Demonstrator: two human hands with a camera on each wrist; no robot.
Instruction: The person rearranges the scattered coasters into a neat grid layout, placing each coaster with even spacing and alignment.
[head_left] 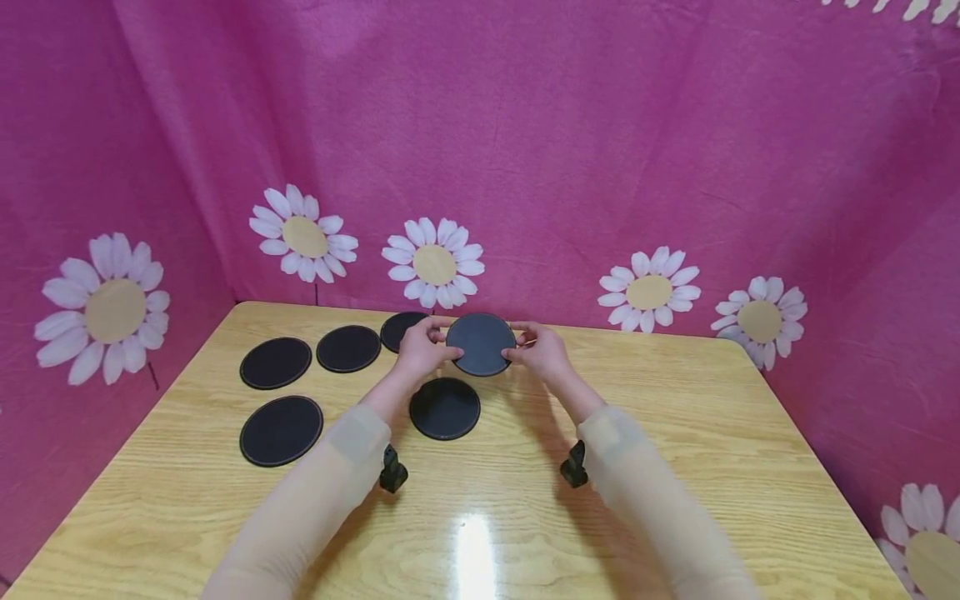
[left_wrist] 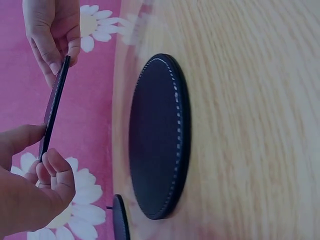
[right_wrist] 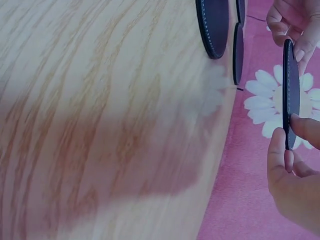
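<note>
Between both hands a round black coaster (head_left: 481,344) with pale edge stitching is held up off the table, its face tilted toward the head camera. My left hand (head_left: 422,348) pinches its left edge, thumb in front and fingers behind. At the opposite edge my right hand (head_left: 542,350) pinches it the same way. In the left wrist view the held coaster (left_wrist: 55,105) appears nearly edge-on. Just below it on the table lies another black coaster (head_left: 445,408). Partly behind my left hand is a further coaster (head_left: 401,331) near the back edge.
On the left of the wooden table (head_left: 675,433) lie more black coasters: one at the back (head_left: 348,348), one beside it (head_left: 276,363) and one nearer the front (head_left: 282,430). A pink cloth (head_left: 540,167) with white flowers hangs behind and along both sides.
</note>
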